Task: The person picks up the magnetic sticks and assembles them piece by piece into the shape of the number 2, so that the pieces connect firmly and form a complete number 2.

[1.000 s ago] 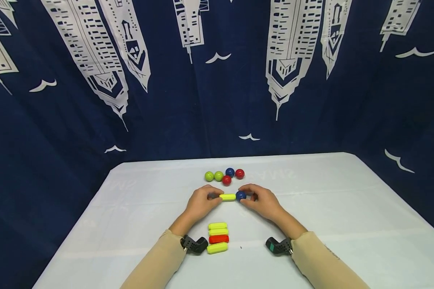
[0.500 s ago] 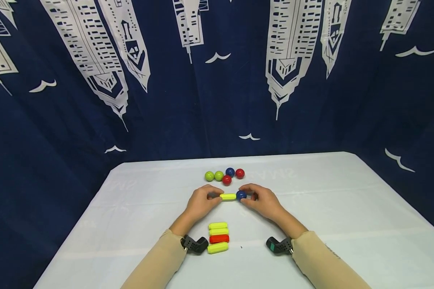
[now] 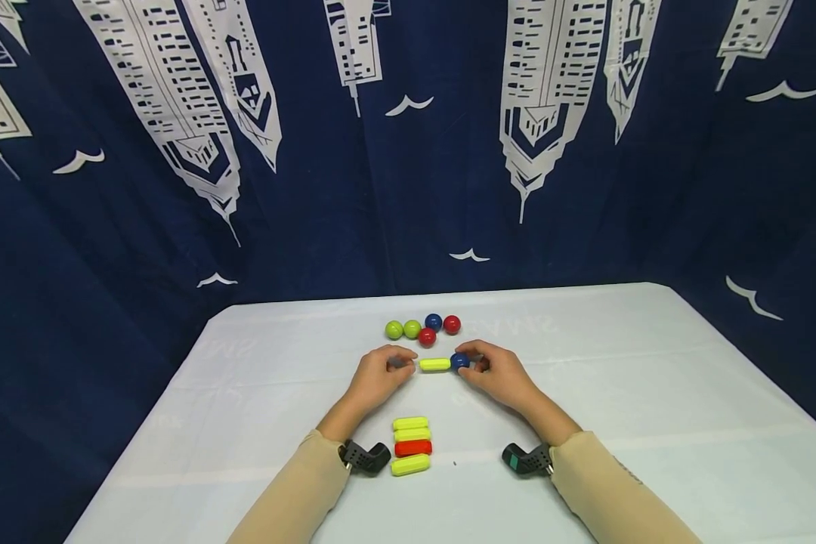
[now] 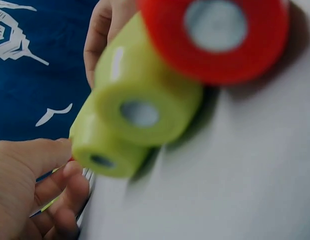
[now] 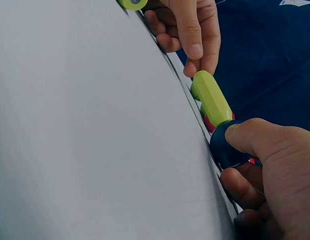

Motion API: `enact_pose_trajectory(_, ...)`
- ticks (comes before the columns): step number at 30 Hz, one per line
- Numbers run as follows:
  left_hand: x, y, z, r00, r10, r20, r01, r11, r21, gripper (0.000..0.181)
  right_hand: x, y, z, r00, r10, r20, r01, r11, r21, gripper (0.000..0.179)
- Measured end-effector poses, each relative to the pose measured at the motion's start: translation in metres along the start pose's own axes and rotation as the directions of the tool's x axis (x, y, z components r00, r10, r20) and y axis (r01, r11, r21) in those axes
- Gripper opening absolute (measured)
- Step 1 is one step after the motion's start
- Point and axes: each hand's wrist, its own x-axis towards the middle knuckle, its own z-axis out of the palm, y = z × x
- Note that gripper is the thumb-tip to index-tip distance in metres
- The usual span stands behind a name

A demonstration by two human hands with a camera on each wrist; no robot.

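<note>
My right hand pinches a dark blue ball between thumb and fingers. A yellow rod sticks out from that ball toward the left, its end against it. Just off the rod's free end is my left hand, thumb and fingertips apart, with a small gap between them and the rod. Below the hands in the head view lie yellow rods and one red rod, side by side. Up close in the left wrist view, a yellow rod and the red rod show round silvery spots in their ends.
Behind the hands, a loose group holds two green balls, another blue ball and two red balls. All lie on a white-covered table. A dark blue printed curtain hangs past its far edge.
My left fingers have let go of the yellow rod. My right hand has carried the blue ball, with the rod on it, slightly right and away from me. The loose pieces stay put.
</note>
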Motion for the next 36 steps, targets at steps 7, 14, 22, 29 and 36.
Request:
enact_pose_trajectory(7, 0.001, -0.003, -0.008, 0.997, -0.081, 0.001, 0.08, 0.99, -0.118, 0.022, 0.0, 0.002, 0.002, 1.0, -0.001, -0.004, 0.001, 1.0, 0.011, 0.032)
enact_pose_trajectory(14, 0.009, -0.004, -0.015, 0.986, -0.154, -0.068, 0.142, 0.978, -0.153, 0.027, 0.0, 0.003, 0.003, 1.0, 0.024, -0.005, -0.024, 1.0, 0.003, 0.032)
enact_pose_trajectory(22, 0.035, -0.009, -0.02, 0.975, -0.176, -0.139, 0.173, 0.984, -0.028, 0.05, 0.001, 0.003, 0.001, 1.0, 0.022, -0.006, -0.022, 1.0, -0.003, 0.032)
enact_pose_trajectory(29, 0.052, -0.014, -0.023, 0.981, -0.155, -0.117, 0.162, 0.986, 0.048, 0.053, 0.001, 0.004, 0.0, 1.0, 0.015, -0.006, -0.015, 1.0, -0.011, 0.032)
enact_pose_trajectory(36, 0.058, -0.02, -0.025, 0.976, -0.215, -0.026, 0.214, 0.976, -0.029, 0.046, 0.001, 0.003, 0.002, 1.0, 0.008, -0.002, -0.008, 1.0, -0.013, 0.032)
